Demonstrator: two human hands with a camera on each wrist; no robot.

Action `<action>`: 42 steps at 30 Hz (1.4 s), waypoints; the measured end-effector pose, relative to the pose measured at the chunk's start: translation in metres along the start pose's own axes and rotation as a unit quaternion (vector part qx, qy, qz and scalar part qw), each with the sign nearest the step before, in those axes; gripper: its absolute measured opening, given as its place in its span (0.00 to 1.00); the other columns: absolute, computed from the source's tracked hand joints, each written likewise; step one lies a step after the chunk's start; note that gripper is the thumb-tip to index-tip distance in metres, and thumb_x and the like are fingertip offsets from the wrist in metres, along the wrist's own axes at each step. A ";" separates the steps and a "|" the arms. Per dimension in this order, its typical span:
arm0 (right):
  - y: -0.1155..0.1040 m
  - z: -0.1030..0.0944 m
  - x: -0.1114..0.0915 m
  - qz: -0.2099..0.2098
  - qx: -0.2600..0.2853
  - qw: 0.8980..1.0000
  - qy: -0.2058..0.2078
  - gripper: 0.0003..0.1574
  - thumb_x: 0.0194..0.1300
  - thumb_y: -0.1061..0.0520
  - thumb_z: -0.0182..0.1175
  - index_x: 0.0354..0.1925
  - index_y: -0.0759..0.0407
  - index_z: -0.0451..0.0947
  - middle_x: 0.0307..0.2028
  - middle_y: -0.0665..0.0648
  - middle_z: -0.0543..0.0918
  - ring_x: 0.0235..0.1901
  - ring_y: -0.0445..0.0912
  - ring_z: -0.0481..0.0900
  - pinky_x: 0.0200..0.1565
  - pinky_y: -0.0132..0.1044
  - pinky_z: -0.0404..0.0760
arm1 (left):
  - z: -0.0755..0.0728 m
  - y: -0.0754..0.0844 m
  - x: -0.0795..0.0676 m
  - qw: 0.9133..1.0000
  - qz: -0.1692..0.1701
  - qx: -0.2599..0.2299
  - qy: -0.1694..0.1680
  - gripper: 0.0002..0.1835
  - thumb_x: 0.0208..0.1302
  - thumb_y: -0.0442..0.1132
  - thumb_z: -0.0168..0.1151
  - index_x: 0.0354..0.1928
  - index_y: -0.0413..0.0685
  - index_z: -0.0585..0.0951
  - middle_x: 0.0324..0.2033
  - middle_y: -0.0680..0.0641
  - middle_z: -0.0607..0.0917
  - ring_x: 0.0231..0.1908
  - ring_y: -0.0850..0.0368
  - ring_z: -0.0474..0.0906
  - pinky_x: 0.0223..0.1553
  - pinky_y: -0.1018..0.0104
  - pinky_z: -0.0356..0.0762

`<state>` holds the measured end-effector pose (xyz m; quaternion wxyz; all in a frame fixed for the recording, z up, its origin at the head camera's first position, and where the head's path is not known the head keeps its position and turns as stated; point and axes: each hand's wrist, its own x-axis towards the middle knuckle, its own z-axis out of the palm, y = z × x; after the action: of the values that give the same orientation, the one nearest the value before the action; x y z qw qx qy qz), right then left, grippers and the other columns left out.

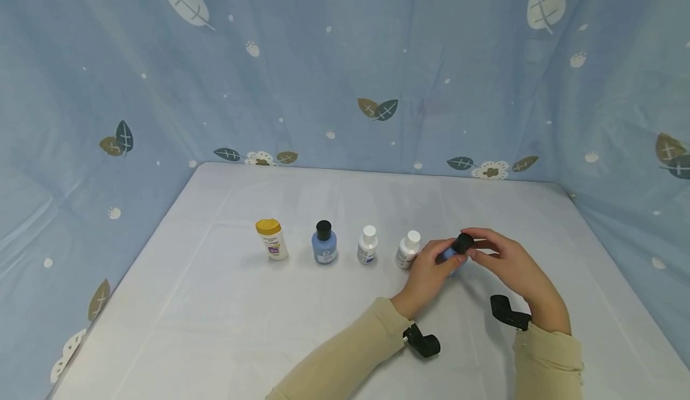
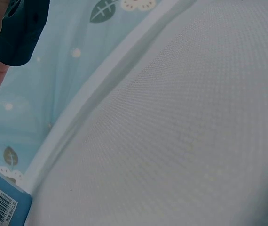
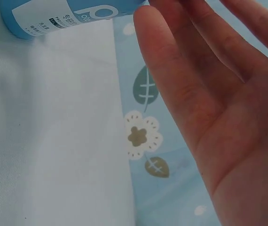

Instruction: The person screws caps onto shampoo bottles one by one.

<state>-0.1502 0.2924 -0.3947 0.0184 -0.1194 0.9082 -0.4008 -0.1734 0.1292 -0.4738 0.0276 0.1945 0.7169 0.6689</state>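
Observation:
My left hand [image 1: 426, 277] grips the body of a small blue bottle [image 1: 446, 257], mostly covered by the fingers in the head view. Fingers and thumb of my right hand [image 1: 507, 261] pinch its black cap [image 1: 463, 243] from the upper right. The bottle leans to the right. Its barcode label faces the left wrist view, where a corner of the blue bottle [image 2: 23, 205] shows at lower left. Along the top of the right wrist view lies the printed side of the bottle [image 3: 82, 12], beside my right hand's fingers [image 3: 167, 66].
A row runs leftward from the hands: white bottle [image 1: 408, 249] close by the left hand, another white bottle [image 1: 368, 245], blue bottle with black cap [image 1: 324, 244], white bottle with yellow cap [image 1: 273, 241]. Leaf-patterned blue cloth [image 1: 323, 58] hangs behind the white table [image 1: 215, 328].

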 end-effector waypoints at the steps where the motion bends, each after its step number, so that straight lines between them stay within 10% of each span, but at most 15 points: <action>1: 0.000 0.000 0.000 0.004 0.004 1.000 -0.001 0.26 0.63 0.49 0.54 0.58 0.53 0.66 0.54 0.52 0.71 0.50 0.42 0.71 0.43 0.33 0.73 | 0.000 0.000 0.000 1.000 0.000 -0.002 -0.001 0.19 0.57 0.50 0.59 0.52 0.60 0.77 0.44 0.60 0.75 0.46 0.68 0.69 0.47 0.72 0.67; 21: -0.004 0.000 -0.006 0.044 0.006 0.999 -0.017 0.35 0.60 0.46 0.57 0.63 0.51 0.60 0.56 0.58 0.66 0.52 0.55 0.70 0.41 0.41 0.74 | 0.002 -0.001 -0.003 1.000 -0.004 0.010 -0.007 0.21 0.57 0.51 0.59 0.53 0.60 0.76 0.45 0.60 0.74 0.47 0.69 0.69 0.48 0.72 0.67; 30: -0.001 -0.001 -0.006 -0.013 -0.004 1.000 -0.022 0.31 0.63 0.56 0.54 0.64 0.47 0.60 0.58 0.52 0.65 0.50 0.40 0.70 0.43 0.29 0.72 | 0.001 -0.001 -0.002 1.000 0.008 0.015 -0.004 0.18 0.57 0.50 0.59 0.51 0.60 0.77 0.44 0.60 0.75 0.46 0.69 0.69 0.47 0.72 0.67; 42: -0.001 -0.001 -0.002 -0.005 0.000 1.000 -0.005 0.26 0.64 0.50 0.53 0.60 0.50 0.65 0.55 0.53 0.69 0.51 0.49 0.69 0.42 0.30 0.73 | -0.010 0.034 -0.010 1.000 0.011 0.003 -0.003 0.16 0.58 0.40 0.59 0.50 0.49 0.78 0.44 0.52 0.76 0.46 0.61 0.71 0.46 0.72 0.68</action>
<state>-0.1481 0.2929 -0.3933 0.0207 -0.1258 0.9076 -0.3999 -0.1594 0.1173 -0.4417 0.0219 0.2042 0.7164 0.6668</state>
